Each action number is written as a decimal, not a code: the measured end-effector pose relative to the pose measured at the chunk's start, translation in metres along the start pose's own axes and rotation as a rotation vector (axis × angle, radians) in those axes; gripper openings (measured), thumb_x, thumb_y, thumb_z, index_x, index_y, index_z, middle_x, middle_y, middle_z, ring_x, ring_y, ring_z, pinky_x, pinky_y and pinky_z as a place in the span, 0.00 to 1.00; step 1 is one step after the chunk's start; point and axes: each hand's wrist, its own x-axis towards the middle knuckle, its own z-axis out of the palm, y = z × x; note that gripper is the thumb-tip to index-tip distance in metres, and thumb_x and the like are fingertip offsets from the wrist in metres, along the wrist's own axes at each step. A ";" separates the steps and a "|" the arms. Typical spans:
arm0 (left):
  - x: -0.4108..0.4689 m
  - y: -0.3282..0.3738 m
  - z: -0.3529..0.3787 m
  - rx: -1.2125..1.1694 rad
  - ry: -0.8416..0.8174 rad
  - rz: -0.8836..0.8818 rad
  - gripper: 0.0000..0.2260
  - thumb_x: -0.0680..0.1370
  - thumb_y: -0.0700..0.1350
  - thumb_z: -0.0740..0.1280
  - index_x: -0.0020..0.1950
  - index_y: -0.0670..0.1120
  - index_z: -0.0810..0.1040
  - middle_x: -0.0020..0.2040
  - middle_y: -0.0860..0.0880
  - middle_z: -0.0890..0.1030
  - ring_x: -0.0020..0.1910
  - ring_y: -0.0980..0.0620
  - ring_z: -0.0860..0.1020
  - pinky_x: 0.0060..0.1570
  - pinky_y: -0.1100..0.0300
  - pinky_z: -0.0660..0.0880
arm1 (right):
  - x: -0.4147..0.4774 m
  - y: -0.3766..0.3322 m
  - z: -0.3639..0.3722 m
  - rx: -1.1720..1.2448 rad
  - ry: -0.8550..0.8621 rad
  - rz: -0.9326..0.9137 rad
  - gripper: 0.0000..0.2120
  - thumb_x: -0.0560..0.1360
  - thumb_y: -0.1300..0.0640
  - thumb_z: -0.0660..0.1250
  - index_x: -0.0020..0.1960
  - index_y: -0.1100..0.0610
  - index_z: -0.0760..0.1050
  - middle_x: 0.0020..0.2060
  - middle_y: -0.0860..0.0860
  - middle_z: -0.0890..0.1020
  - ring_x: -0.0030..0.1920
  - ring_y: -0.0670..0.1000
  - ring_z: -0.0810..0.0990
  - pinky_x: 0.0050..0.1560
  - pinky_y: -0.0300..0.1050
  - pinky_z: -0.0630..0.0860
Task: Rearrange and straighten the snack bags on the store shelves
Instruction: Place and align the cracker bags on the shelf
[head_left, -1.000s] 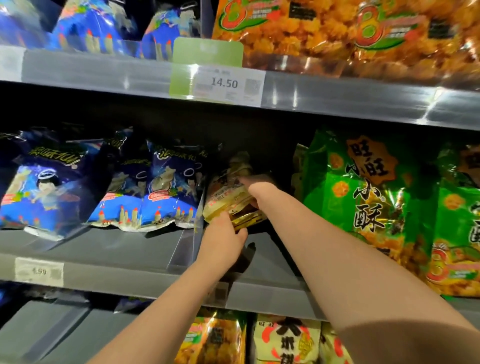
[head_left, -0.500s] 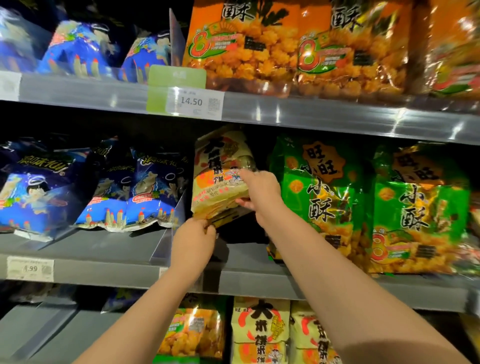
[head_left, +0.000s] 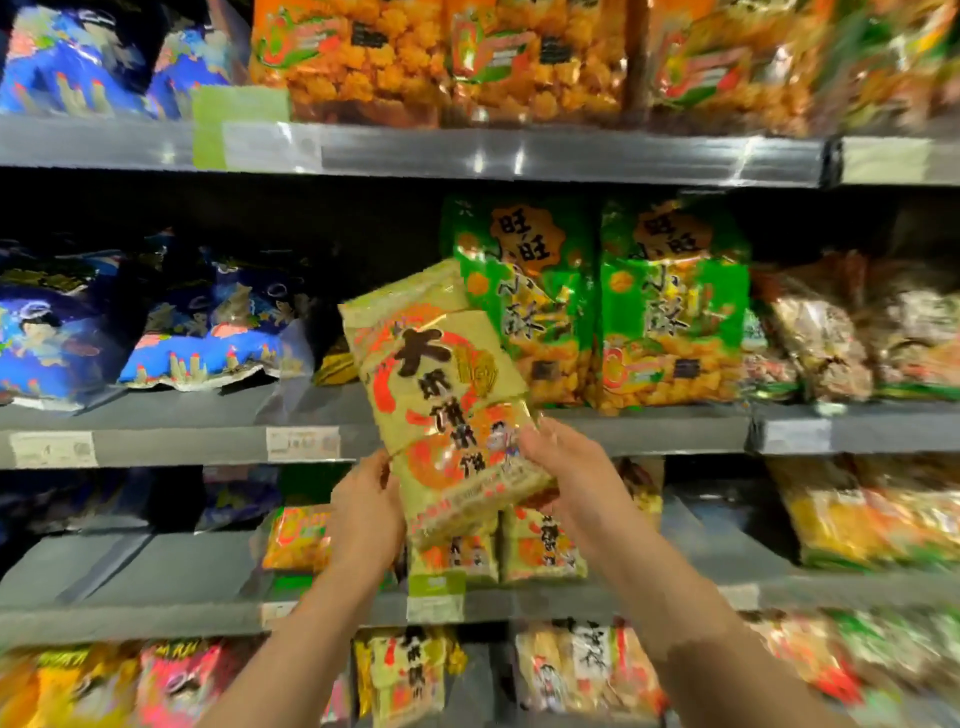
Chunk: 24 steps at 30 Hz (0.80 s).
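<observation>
Grey metal shelf (head_left: 218, 410) shows open room behind; tilted yellow plastic cracker bag (head_left: 441, 395) clasped low between left grip (head_left: 363, 512), right grip (head_left: 566, 478).

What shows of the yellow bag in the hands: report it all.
The yellow bag is glossy crinkled plastic, pale gold with red-orange swirls, big black characters and a small cartoon figure. It is held in front of the middle shelf, top tilted left. The left hand grips its lower left edge, the right hand its lower right corner.
</observation>
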 end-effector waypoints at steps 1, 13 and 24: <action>-0.011 0.000 0.008 -0.007 -0.034 0.000 0.07 0.78 0.46 0.62 0.41 0.48 0.77 0.39 0.47 0.79 0.39 0.47 0.77 0.36 0.53 0.70 | -0.013 0.007 -0.013 0.004 -0.006 0.010 0.17 0.76 0.49 0.64 0.63 0.54 0.72 0.61 0.49 0.75 0.62 0.51 0.72 0.55 0.51 0.64; -0.095 0.001 0.103 0.133 -0.264 0.042 0.09 0.80 0.44 0.58 0.46 0.47 0.77 0.39 0.52 0.76 0.37 0.54 0.72 0.31 0.66 0.64 | -0.131 0.109 -0.175 0.132 -0.053 0.152 0.24 0.61 0.45 0.77 0.53 0.55 0.80 0.44 0.58 0.81 0.42 0.55 0.80 0.44 0.50 0.80; -0.107 -0.019 0.176 0.216 -0.374 -0.028 0.08 0.80 0.47 0.58 0.52 0.50 0.76 0.32 0.59 0.71 0.29 0.59 0.71 0.33 0.57 0.72 | -0.061 0.158 -0.240 0.153 0.208 0.161 0.16 0.75 0.53 0.64 0.57 0.62 0.73 0.49 0.61 0.81 0.42 0.56 0.82 0.37 0.46 0.80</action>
